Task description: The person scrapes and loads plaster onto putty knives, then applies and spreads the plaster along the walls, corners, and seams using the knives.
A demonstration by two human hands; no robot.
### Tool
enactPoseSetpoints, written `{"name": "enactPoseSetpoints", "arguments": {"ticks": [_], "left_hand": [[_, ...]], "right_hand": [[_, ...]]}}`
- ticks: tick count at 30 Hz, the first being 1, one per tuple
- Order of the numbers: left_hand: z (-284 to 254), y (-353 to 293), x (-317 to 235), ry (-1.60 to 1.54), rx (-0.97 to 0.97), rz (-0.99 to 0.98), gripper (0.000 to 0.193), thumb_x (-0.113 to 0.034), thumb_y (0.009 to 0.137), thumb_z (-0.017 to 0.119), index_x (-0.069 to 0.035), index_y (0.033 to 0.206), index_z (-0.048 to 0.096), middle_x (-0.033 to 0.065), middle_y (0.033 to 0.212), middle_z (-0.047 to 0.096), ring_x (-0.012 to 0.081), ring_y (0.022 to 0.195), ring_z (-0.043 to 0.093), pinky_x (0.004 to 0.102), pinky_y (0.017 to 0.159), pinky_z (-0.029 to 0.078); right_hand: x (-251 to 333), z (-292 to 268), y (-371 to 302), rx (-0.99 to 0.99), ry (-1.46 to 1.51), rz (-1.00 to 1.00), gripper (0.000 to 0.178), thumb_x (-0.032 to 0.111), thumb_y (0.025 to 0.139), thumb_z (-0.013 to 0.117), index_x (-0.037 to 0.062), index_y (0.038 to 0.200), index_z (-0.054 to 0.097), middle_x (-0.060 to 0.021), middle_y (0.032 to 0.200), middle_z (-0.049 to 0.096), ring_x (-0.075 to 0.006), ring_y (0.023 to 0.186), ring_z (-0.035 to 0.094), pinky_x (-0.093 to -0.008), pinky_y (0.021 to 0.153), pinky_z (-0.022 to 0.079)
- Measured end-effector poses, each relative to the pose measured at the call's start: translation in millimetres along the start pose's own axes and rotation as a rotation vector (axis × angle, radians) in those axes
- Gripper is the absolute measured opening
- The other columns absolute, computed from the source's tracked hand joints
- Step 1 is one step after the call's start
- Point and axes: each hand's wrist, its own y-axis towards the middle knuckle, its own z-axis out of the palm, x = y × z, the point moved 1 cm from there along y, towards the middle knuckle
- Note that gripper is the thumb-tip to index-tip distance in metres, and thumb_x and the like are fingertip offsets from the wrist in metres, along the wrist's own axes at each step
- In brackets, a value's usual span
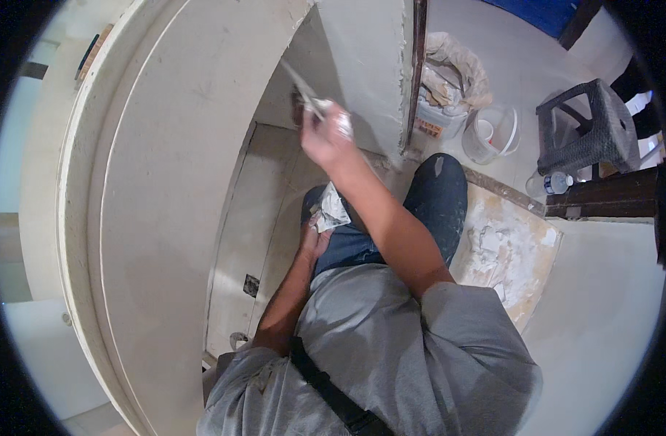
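Observation:
My right hand (327,138) is raised in front of me, closed round a putty knife (301,83) whose blade shows nearly edge-on. White putty smears the back of that hand. The blade is close to the white wall (354,65); whether it touches cannot be made out. Lower down, by my knee, my left hand (315,238) grips a flat scraper (333,211) coated in white putty. Its handle is hidden in my fingers.
A curved white panel edge (173,174) runs close on my left. To the right lie a putty-smeared board (503,251), a lined bucket (442,116) of white material, a clear bucket (491,136), a grey plastic stool (591,131) and a plastic bottle (558,183).

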Motion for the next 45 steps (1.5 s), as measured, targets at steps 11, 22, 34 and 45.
{"name": "enactPoseSetpoints", "arguments": {"ticks": [11,22,34,45], "left_hand": [[-9,3,0,0.082,-0.004,-0.013,0.036,-0.022,0.093,0.047,-0.004,0.123,0.051,0.0083,0.117,0.061,0.0210,0.103,0.061,0.0343,0.086,0.053],[-17,3,3,-0.008,-0.030,-0.015,0.033,-0.021,0.094,0.046,-0.004,0.121,0.053,0.0095,0.115,0.061,0.0216,0.102,0.062,0.0338,0.084,0.054],[2,-4,-2,0.037,-0.043,-0.004,0.033,-0.021,0.094,0.046,-0.004,0.122,0.052,0.0088,0.116,0.061,0.0212,0.103,0.061,0.0332,0.088,0.052],[-12,3,2,-0.058,-0.054,0.011,0.035,-0.019,0.090,0.050,-0.003,0.122,0.052,0.0100,0.115,0.061,0.0237,0.102,0.062,0.0349,0.088,0.052]], "right_hand": [[-6,29,45,0.270,0.307,0.180,0.029,0.008,0.081,0.054,-0.0093,0.104,0.054,-0.0186,0.091,0.061,-0.0273,0.075,0.063,-0.0261,0.058,0.059],[67,31,-43,0.469,0.527,0.416,0.040,0.009,0.080,0.053,-0.0065,0.116,0.051,-0.0165,0.099,0.059,-0.0212,0.081,0.061,-0.0252,0.061,0.059],[20,-15,64,0.123,0.162,0.205,0.031,0.007,0.082,0.051,-0.0085,0.109,0.052,-0.0160,0.092,0.060,-0.0221,0.072,0.062,-0.0233,0.058,0.058],[102,-6,-69,0.532,0.492,0.417,0.039,0.002,0.079,0.056,-0.0080,0.116,0.051,-0.0177,0.111,0.053,-0.0238,0.086,0.060,-0.0274,0.065,0.059]]}}
